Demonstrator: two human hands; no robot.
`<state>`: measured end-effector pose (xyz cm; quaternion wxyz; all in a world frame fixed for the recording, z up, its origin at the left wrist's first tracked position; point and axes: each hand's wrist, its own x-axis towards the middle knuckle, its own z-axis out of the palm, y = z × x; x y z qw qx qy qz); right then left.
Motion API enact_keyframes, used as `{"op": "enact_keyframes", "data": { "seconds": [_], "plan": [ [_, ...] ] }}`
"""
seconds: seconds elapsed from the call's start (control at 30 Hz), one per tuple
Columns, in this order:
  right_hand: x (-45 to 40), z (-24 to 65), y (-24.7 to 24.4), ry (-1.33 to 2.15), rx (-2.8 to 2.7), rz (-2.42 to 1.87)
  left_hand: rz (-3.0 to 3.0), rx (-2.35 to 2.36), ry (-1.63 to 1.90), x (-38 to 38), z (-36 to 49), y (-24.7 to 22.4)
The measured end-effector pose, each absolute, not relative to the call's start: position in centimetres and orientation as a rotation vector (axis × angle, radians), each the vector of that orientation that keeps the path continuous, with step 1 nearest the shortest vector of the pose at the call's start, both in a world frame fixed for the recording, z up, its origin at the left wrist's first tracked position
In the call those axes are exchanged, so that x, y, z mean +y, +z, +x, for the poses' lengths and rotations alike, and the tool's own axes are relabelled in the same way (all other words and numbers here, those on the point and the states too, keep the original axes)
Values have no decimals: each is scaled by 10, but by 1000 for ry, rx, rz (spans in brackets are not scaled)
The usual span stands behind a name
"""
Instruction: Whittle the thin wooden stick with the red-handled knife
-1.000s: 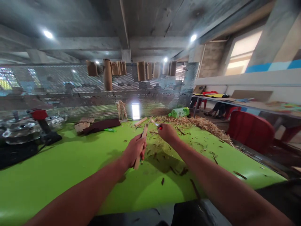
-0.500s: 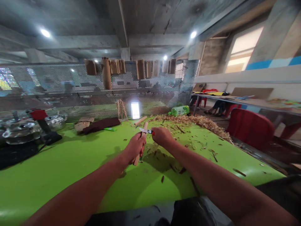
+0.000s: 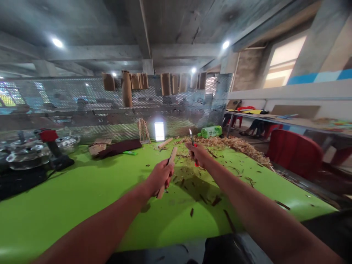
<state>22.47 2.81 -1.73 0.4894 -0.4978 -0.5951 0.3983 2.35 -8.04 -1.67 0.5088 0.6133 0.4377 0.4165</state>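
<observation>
My left hand (image 3: 161, 175) is wrapped round a narrow wooden stick (image 3: 172, 155), which slants up and away over the green tabletop (image 3: 104, 205). Its pale ends show above and below my fist. To the right, my right hand (image 3: 200, 153) grips a utility knife (image 3: 191, 138) with a red and dark handle. The knife's blade points up and away, apart from the stick. Thin dark and pale shavings (image 3: 192, 176) lie scattered on the table below my hands.
Behind my hands lie another wooden stick (image 3: 165, 142) and a bright upright screen (image 3: 159, 131). A pile of wood shavings (image 3: 236, 143) and a green bottle (image 3: 211, 131) are at the back right. Metal pots (image 3: 27, 156) stand left; a red chair (image 3: 294, 149) stands right.
My right hand has moved right, taking the knife off the stick, and the blade has swung from pointing left to pointing up. My left hand still grips the stick.
</observation>
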Motion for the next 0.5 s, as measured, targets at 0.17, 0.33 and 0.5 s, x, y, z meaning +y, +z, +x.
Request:
{"op": "enact_keyframes", "data": {
  "seconds": [0.17,0.33,0.5],
  "plan": [
    [3,187,-18,1487,-1412,-811,1480,1100,929,-78,25,-17],
    [13,196,-23,1435,-1350,-824,1482,1003,822,-77,24,-21],
    [26,214,-21,1255,-1291,-923,1342,927,742,-73,18,-23]
  ]
}}
